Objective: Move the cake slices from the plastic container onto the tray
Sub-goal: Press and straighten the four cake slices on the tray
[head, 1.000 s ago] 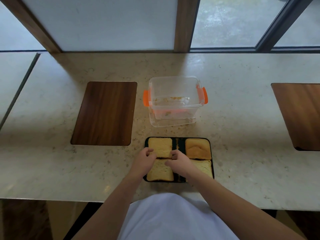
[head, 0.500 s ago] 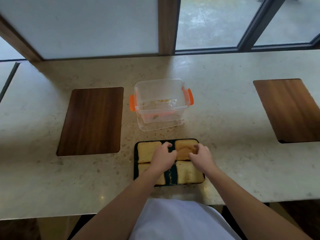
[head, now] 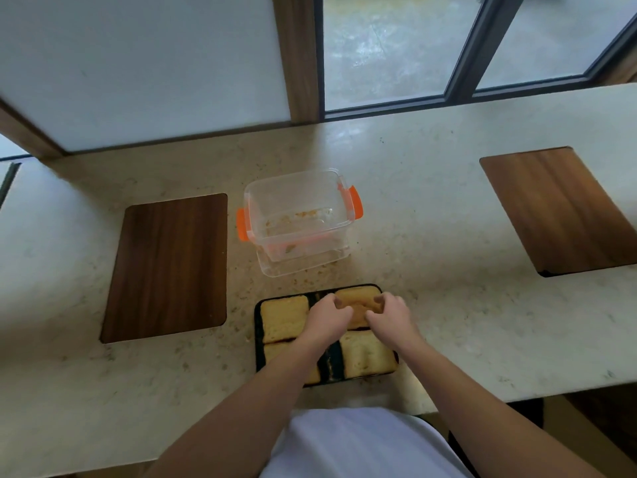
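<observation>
A black tray (head: 258, 326) lies at the counter's near edge and holds several golden cake slices. My left hand (head: 327, 320) and my right hand (head: 387, 315) both rest on the far right cake slice (head: 355, 298), fingers curled against its two sides. The far left slice (head: 284, 317) and the near right slice (head: 367, 355) lie flat; the near left slice (head: 275, 350) is mostly hidden under my left forearm. Behind the tray stands the clear plastic container (head: 300, 219) with orange clips, holding only crumbs.
Two dark wooden inlays are set into the pale stone counter, the left inlay (head: 169, 267) beside the tray and the right inlay (head: 562, 208) far off. Crumbs lie around the container. A window wall runs along the counter's back edge.
Both hands have shifted from the near left slice to the far right slice. The camera view has swung to the right and tilted.
</observation>
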{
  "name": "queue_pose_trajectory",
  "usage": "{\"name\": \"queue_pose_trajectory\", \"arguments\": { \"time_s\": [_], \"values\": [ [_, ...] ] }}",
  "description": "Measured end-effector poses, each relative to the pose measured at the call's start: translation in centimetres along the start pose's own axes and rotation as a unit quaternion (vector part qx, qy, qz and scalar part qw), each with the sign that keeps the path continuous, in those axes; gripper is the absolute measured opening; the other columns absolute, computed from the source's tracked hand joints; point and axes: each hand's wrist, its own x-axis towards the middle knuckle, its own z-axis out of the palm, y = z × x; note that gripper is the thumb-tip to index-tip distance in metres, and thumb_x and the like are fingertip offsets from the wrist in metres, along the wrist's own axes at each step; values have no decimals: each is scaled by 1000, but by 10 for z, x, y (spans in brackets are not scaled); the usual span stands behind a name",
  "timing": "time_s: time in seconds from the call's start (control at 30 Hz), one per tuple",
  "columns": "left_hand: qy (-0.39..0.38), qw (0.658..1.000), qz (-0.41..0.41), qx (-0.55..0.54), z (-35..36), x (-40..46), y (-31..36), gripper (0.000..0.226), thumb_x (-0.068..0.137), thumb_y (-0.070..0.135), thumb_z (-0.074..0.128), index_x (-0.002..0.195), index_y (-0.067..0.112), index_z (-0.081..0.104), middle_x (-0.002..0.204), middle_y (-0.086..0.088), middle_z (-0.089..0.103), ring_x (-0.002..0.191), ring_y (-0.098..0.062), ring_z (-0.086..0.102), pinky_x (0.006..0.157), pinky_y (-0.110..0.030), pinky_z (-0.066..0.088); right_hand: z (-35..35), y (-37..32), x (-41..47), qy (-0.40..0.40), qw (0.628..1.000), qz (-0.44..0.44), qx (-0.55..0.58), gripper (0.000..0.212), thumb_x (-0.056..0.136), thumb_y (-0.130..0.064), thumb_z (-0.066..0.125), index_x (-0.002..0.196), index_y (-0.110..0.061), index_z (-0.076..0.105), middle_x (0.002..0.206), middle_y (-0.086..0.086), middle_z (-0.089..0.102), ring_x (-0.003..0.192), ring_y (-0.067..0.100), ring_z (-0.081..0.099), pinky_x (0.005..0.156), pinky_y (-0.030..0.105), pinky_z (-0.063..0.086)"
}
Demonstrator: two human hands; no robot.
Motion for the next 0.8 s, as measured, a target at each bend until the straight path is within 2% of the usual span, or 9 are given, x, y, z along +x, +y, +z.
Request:
{"name": "queue_pose_trajectory", "arguments": {
  "time_s": [0.07, 0.17, 0.3, 0.4, 0.5, 0.6, 0.7, 0.8],
  "values": [
    [-5, 1000, -10, -12, 2, 0, 1, 49, 94, 31, 54, 141, 17, 49, 135, -5, 57, 114, -21, 58, 95, -39, 53, -2, 2, 2, -4, 1000, -1, 12, 48, 89, -24, 58, 135, -12, 53, 137, 10, 49, 120, 26, 52, 93, 36, 47],
    [1, 1000, -13, -21, 5, -1, 1, 51, 94, 31, 53, 142, 17, 47, 135, -6, 57, 114, -23, 58, 94, -39, 53, -5, 6, 4, -10, 1000, -3, 17, 47, 90, -24, 58, 135, -12, 54, 136, 10, 49, 113, 22, 54, 87, 31, 44],
    [-3, 999, -13, -45, 5, -3, 2, 55, 91, 30, 51, 144, 16, 45, 132, -8, 58, 114, -26, 60, 82, -34, 50, -5, 7, 4, -12, 1000, -5, 16, 45, 89, -25, 57, 132, -12, 55, 135, 9, 49, 104, 18, 51, 83, 31, 44],
    [-2, 998, -18, -59, 5, -5, 4, 58, 91, 30, 51, 146, 16, 43, 138, -7, 54, 116, -23, 56, 88, -36, 50, -4, 8, 4, -13, 1000, 0, 8, 41, 89, -27, 57, 128, -14, 57, 133, 8, 48, 110, 22, 54, 83, 33, 45],
    [-3, 997, -23, -69, 6, -5, 5, 57, 92, 30, 51, 147, 16, 43, 141, -4, 51, 118, -20, 52, 88, -34, 46, -3, 9, 3, -10, 1000, 3, 5, 39, 88, -28, 57, 125, -15, 58, 130, 8, 48, 107, 22, 55, 82, 33, 45],
    [-5, 997, -26, -76, 6, -5, 5, 54, 93, 30, 51, 145, 17, 45, 140, -4, 52, 111, -17, 51, 85, -32, 44, -1, 9, 3, -14, 1000, 4, 0, 40, 88, -27, 57, 126, -13, 58, 129, 9, 48, 107, 23, 55, 87, 35, 48],
    [-3, 997, -31, -75, 7, -5, 5, 53, 93, 30, 51, 143, 17, 46, 138, -4, 53, 115, -19, 53, 85, -33, 46, 1, 5, 2, -17, 1000, 9, -2, 39, 89, -27, 57, 126, -13, 57, 131, 10, 46, 114, 26, 53, 97, 42, 50],
    [-5, 996, -39, -80, 5, -6, 4, 56, 91, 31, 52, 144, 16, 43, 136, -5, 54, 113, -21, 55, 82, -33, 48, 2, 0, 4, -14, 1000, 9, -5, 38, 88, -27, 58, 124, -13, 58, 131, 12, 47, 118, 29, 52, 99, 46, 49]
  ]
}}
